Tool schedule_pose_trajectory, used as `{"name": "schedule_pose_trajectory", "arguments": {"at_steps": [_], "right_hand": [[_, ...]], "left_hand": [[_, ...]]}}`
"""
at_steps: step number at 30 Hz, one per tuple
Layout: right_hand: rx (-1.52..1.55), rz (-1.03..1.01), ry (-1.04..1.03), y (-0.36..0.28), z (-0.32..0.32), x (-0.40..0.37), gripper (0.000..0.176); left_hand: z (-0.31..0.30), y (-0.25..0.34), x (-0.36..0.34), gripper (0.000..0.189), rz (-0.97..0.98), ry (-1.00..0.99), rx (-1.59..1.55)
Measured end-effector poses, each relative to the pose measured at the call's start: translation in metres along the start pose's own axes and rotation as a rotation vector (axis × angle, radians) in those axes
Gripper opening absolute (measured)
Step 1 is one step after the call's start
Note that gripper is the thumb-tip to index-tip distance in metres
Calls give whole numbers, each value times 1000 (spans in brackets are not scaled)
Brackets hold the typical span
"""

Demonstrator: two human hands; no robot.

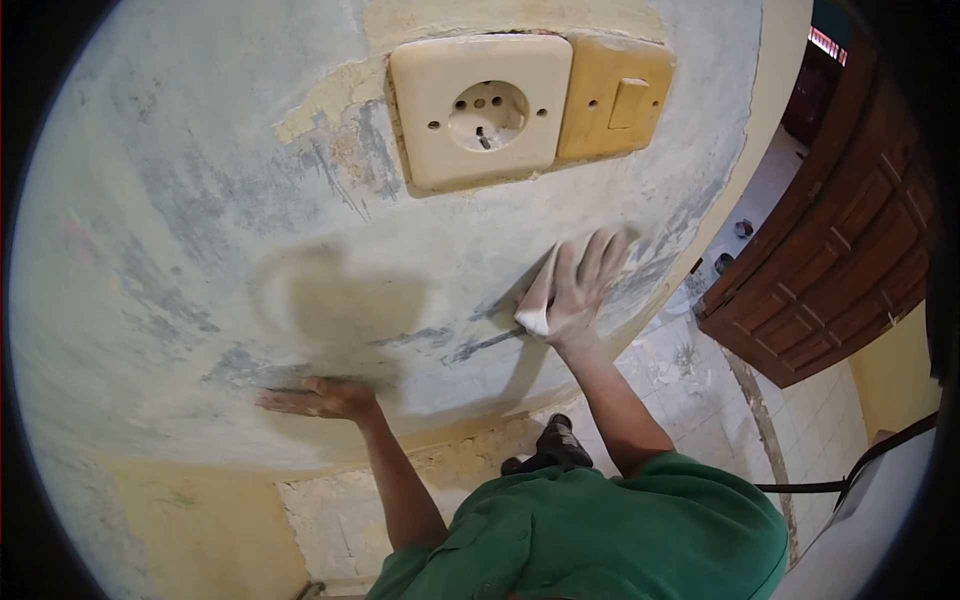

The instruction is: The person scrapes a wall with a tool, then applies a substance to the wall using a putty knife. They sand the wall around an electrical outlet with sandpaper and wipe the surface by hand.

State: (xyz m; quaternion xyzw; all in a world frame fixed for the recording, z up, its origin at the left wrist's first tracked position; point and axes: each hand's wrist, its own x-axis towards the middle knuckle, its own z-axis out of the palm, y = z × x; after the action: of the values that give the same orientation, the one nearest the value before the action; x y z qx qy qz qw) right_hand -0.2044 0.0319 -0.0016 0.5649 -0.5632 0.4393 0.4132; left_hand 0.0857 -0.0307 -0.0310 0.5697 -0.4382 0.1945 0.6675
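My right hand (583, 285), dusted white, presses a folded whitish sheet (537, 300) against the patchy grey and cream wall (200, 230). The sheet shows between the thumb side and the wall, below the light switch (628, 103). Lower and to the left, my left hand (318, 398) is flat against the same wall with its fingers stretched out, and nothing shows in it. Above both hands, a cream socket (482, 112) sits beside the yellowed switch plate.
A brown panelled wooden door (830, 250) stands at the right, past the wall's edge. The tiled floor (690, 390) below carries dust marks. My dark shoe (562, 440) is near the wall's base. A dark bar (800, 488) juts in at the lower right.
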Motion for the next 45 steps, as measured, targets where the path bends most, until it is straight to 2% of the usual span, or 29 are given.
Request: {"name": "schedule_pose_trajectory", "arguments": {"at_steps": [2, 5, 6, 8, 10, 12, 14, 15, 17, 18, 20, 21, 23, 24, 26, 28, 30, 32, 34, 35, 37, 39, 40, 41, 43, 45], "right_hand": [[-11, 65, 33, 18, 1, -16, 75], [-24, 273, 139, 52, -17, 16, 69], [-27, 279, 131, 62, -14, 25, 69], [252, 504, 255, 79, -9, 39, 66], [384, 678, 259, 36, -7, 50, 67], [110, 332, 77, -13, -3, 23, 65], [32, 34, 45, -13, 8, -17, 65], [28, 52, 44, -6, 8, -30, 65], [37, 232, 31, 27, 13, -33, 89], [38, 224, 47, 41, 9, -11, 89], [196, 604, 325, 65, -10, 54, 88], [196, 588, 345, 68, -12, 71, 88], [267, 743, 453, 63, -9, 97, 87], [267, 729, 466, 52, -11, 100, 87], [32, 312, 97, 15, -26, 79, 79], [29, 175, 8, -1, -8, 21, 77], [41, 206, 18, 11, -7, 1, 76], [54, 224, 28, 33, -17, 5, 74], [54, 450, 103, 58, -31, 41, 72], [38, 447, 100, 68, -26, 48, 72], [233, 607, 327, 77, -11, 56, 71], [145, 367, 293, 43, -16, 67, 73], [115, 318, 161, 20, -21, 65, 76], [218, 228, 160, 3, -13, 52, 76], [199, 122, -102, -18, 4, -16, 84], [145, 53, -125, -2, 16, -65, 75]], "left_hand": [[-1, -3, -3, 73, 8, -10, 36], [1, -8, -5, 74, 21, -8, 13], [-1, -7, -5, 74, 23, -18, 17], [0, -1, -4, 74, 0, -6, -8], [1, -6, -4, 73, -11, -21, -1], [-3, 1, -4, 72, -8, -33, 2], [-7, 16, 18, 71, -85, -95, 18], [-12, 18, 31, 71, -70, -106, 18], [-9, 27, 55, 72, 44, -84, 51], [-7, 34, 58, 72, 44, -69, 42], [1, 51, 63, 74, 144, -20, 29], [2, 66, 63, 74, 137, -3, 11], [-1, 99, 51, 80, 300, -69, 95], [1, 110, 44, 80, 294, -56, 83], [0, 123, 33, 84, 467, -166, 93], [0, 117, 30, 85, 485, -190, 89], [-4, 107, 29, 86, 501, -212, 87], [-10, 87, 37, 84, 436, -208, 84], [-7, 66, 38, 81, 296, -89, -6], [-5, 58, 33, 79, 249, -45, 12], [-1, 54, 21, 78, 200, -10, 22], [-1, 58, 10, 79, 102, -6, 25], [-1, 54, 7, 79, 105, -15, 22], [-2, 46, 5, 79, 148, -30, 33], [1, 24, 0, 79, 200, -49, 42], [5, -5, -6, 79, 123, -17, 72]]}}
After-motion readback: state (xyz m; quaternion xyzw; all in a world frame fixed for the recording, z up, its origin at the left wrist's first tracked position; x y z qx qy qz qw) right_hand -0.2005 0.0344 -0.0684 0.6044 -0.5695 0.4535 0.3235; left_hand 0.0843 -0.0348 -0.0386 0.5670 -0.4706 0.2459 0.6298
